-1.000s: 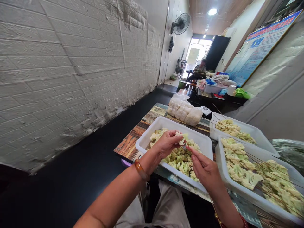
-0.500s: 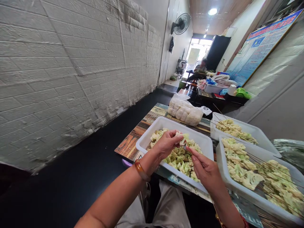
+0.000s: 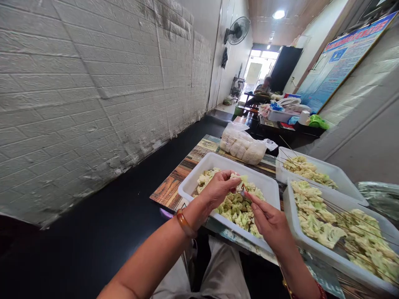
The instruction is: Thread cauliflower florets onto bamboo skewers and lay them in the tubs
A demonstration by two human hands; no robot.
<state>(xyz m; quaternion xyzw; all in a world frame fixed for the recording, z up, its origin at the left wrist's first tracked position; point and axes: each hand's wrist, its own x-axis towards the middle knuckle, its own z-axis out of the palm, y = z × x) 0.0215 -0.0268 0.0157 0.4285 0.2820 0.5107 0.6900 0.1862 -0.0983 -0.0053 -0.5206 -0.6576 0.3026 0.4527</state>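
Note:
Over a white plastic tray (image 3: 184,192) of loose cauliflower pieces (image 3: 205,178), my two hands are close together. My left hand (image 3: 219,189) is closed, pinching a pale cauliflower floret (image 3: 239,178) between thumb and fingers. In my right hand (image 3: 268,219), thumb and fingers pinch a thin skewer (image 3: 245,192), whose upper end meets the floret; how far it goes in is hidden. To the right, a second white tray (image 3: 294,232) holds skewered cauliflower (image 3: 321,211), with sticks lying across it.
A third tray (image 3: 349,178) with more skewered cauliflower stands behind the second. A plastic bag of pale round items (image 3: 245,147) lies on the wooden-patterned table (image 3: 174,178) beyond the near tray. A brick-patterned wall (image 3: 102,104) runs along the left. Farther back, a person (image 3: 263,87) sits at another table.
Both hands keep almost the same place and grip on the floret and the skewer. Only a very slight shift of the view shows.

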